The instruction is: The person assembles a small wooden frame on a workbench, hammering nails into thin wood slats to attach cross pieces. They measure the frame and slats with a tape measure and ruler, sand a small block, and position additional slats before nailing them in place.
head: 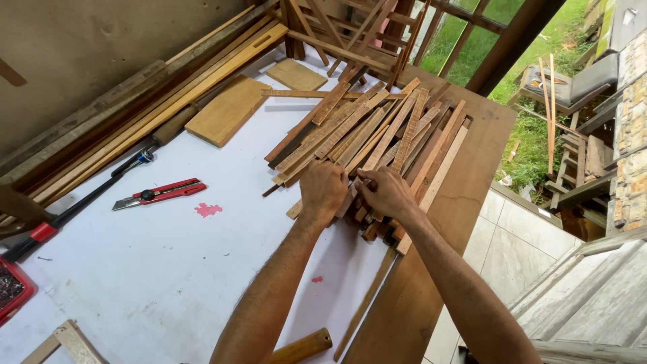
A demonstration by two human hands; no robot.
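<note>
A heap of thin wooden slats lies fanned across the white tabletop and the brown board beside it. My left hand rests on the near ends of the slats with its fingers curled down onto them. My right hand is right next to it, fingers pinched on the end of one slat in the heap. Both hands touch each other at the fingertips. The slat ends under my palms are hidden.
A red utility knife lies left of the heap, and a black-handled bar clamp beyond it. Flat wooden blocks and long planks lie along the wall. A wooden handle sits near my left forearm. Chair frames stand behind.
</note>
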